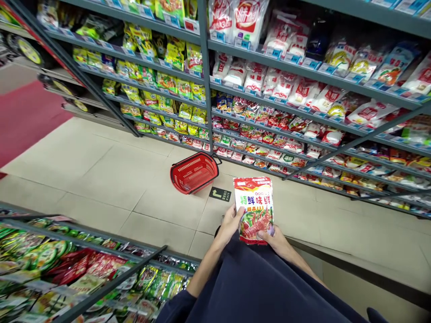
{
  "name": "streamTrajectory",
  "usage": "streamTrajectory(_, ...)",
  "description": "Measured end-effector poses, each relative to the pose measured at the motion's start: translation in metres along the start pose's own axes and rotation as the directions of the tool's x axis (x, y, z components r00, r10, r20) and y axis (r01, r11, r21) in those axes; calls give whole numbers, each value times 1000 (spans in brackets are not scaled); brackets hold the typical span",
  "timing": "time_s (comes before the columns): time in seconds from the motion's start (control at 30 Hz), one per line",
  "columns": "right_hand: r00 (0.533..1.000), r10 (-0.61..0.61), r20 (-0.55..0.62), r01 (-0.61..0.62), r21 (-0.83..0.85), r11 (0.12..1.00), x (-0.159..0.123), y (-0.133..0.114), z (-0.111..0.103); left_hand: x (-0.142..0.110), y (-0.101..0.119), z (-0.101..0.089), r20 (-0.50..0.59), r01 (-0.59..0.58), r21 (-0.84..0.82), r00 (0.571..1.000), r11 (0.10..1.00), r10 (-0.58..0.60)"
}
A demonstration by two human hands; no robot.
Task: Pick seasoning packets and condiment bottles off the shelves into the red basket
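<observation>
Both of my hands hold one seasoning packet [254,197] in front of my body, its printed face turned up toward me. The packet is white and red, with a prawn-like picture on its lower half. My left hand [230,223] grips its left edge, thumb on the front. At the lower right edge my right hand [273,237] is closed on it, thumb also on the front. The other fingers are mostly hidden behind the packet. A red shopping basket [174,180] with dark handles stands on the floor beyond my left hand, apart from it.
Tall shelves [206,80] stocked with bagged seasonings stand ahead, with price tags along their edges. Another shelf [111,287] of packets is close at lower left. The tiled floor [148,193] runs between them, with a dark exit sign [220,194] stuck on it near the basket.
</observation>
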State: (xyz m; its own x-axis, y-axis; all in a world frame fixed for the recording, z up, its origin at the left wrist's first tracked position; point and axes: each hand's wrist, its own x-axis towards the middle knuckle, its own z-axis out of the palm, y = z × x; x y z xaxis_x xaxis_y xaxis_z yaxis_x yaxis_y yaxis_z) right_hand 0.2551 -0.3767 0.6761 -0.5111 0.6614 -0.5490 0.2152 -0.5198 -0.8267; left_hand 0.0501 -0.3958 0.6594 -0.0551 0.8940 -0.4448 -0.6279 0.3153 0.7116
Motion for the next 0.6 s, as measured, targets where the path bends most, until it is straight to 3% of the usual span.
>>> streamTrajectory(0.1, 998, -22, -50, 22, -9, 1000, 3, -2, -5, -2, -9, -16, 13, 76, 53, 997, 996, -76)
streamTrajectory(0.27, 995, -34, -98, 35, 12, 999, 9, -8, -8, -12, -26, -32, 208, 177, 148, 956, 973, -205)
streamTrajectory(0.4, 996, -36, -76, 38, 26, 999, 7, -13, -2, -10, -24, -33, 333, 121, 423, 901, 898, -278)
streamTrajectory(0.5, 997, -27, -66, 27, 1, 1000, -1, -14, 0, -3, -18, -30, 470, 44, 458, 836, 888, -284)
streamTrajectory(0.6, 996, -8, -91, 5, -33, 999, -11, -13, -1, 0, -16, -26, 487, 58, 484, 812, 873, -323)
